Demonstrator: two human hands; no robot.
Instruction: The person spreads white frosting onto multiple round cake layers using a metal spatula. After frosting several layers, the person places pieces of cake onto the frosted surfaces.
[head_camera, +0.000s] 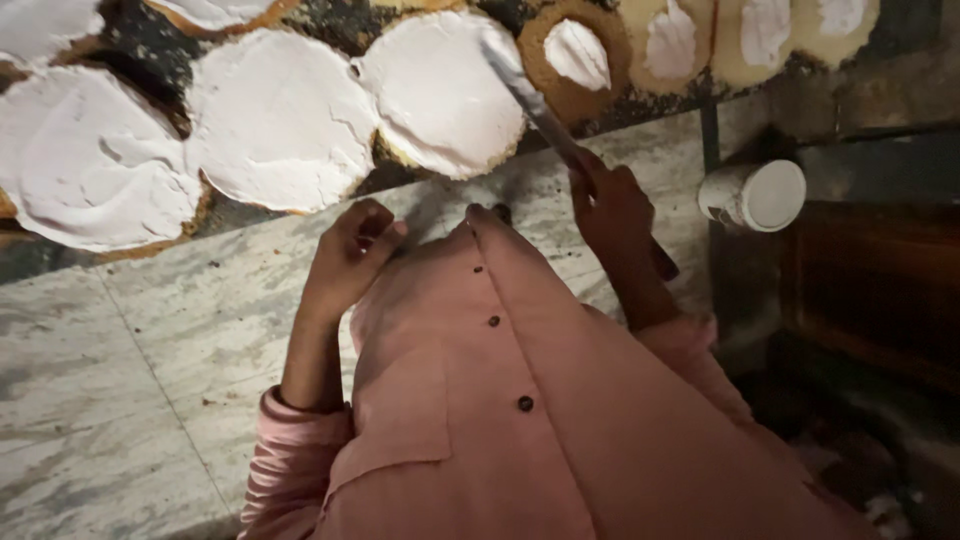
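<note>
My right hand (612, 215) grips the handle of a long flat spatula knife (520, 85), whose cream-smeared blade lies across a round cake layer (440, 95) covered in white cream. My left hand (352, 258) hangs loosely curled above the marble floor, holding nothing, just below another cream-covered round layer (280, 120). A pink buttoned shirt fills the lower middle of the view.
More creamed layers lie at the left (90, 160) and along the top. A brown layer with a dab of cream (575, 60) and pale ones (760, 35) sit top right. A white tub (755, 195) lies at the right on the dark floor. Grey marble floor (110, 380) at lower left.
</note>
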